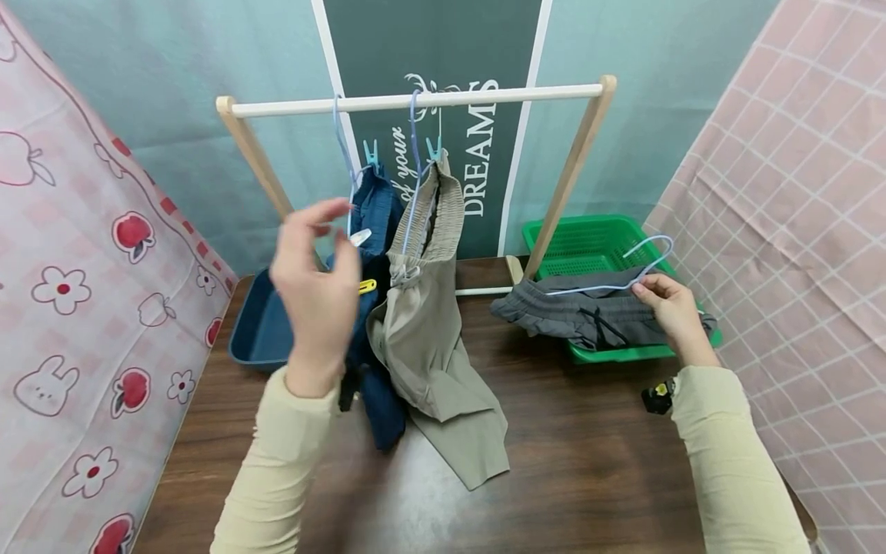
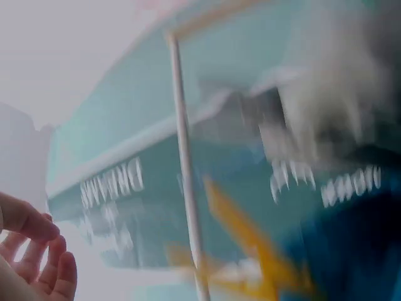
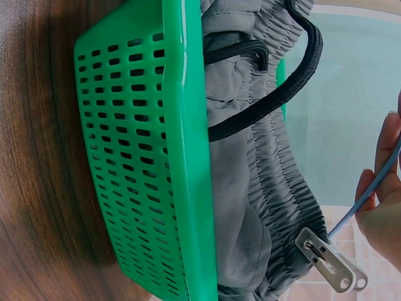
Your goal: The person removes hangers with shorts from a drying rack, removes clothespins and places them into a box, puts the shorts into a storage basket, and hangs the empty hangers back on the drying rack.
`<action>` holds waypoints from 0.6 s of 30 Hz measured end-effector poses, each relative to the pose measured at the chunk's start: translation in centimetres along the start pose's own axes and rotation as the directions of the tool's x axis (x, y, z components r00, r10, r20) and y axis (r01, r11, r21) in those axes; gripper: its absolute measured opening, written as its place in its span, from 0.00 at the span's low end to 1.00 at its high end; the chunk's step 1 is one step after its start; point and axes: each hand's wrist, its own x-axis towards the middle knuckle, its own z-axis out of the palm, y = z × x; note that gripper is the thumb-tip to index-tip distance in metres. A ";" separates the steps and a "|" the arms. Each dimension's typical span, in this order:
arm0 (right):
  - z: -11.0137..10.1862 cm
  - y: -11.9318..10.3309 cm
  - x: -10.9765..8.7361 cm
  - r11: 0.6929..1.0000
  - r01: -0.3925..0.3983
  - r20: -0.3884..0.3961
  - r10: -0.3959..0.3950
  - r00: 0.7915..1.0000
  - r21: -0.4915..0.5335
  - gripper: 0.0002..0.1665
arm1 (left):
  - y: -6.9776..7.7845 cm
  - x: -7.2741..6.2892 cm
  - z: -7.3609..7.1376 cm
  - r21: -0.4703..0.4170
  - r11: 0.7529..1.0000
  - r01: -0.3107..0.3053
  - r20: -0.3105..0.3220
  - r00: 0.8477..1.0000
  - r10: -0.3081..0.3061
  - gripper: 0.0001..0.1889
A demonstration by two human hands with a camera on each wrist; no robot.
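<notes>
Right grip (image 1: 670,308) is pinching the grey pants' (image 1: 571,312) hanger (image 1: 601,288); left grip (image 1: 313,288) is curling loosely, empty. Hanging is seemingly underway, likely needing a lift to the rail (image 1: 477,98).

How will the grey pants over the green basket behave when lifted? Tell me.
The grey pants will probably flop rather than hold shape, since the cloth lies in soft wrinkles over the basket. The gathered waistband looks elastic, so it may stretch if pulled. The black cord hangs in loose loops and would likely swing or catch.
</notes>
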 end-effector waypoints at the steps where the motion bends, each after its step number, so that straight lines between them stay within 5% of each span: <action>1: 0.0 0.0 0.0 1.000 0.001 0.001 -0.001 1.000 -0.001 0.11 | 0.5 -0.7 0.5 -0.006 0.998 -0.056 0.050 0.997 0.056 0.14; 3: 0.0 0.0 0.0 1.000 0.004 0.001 -0.004 1.000 -0.001 0.11 | 1.5 -2.0 1.7 -0.026 0.989 -0.144 0.169 0.975 0.146 0.14; 6: 0.1 0.0 0.0 1.000 0.009 -0.003 -0.009 1.000 0.004 0.12 | 2.4 -4.1 3.4 -0.062 0.979 -0.196 0.360 0.910 0.205 0.14; 11: 0.2 0.0 -0.1 1.000 0.021 -0.009 -0.021 1.000 0.013 0.14 | 2.2 -6.8 6.2 -0.010 0.985 -0.171 0.587 0.797 0.144 0.16; 18: 0.1 0.1 -0.1 1.000 0.017 -0.009 -0.017 1.000 0.017 0.14 | 0.3 -9.7 8.9 0.126 0.973 -0.193 0.746 0.665 0.036 0.15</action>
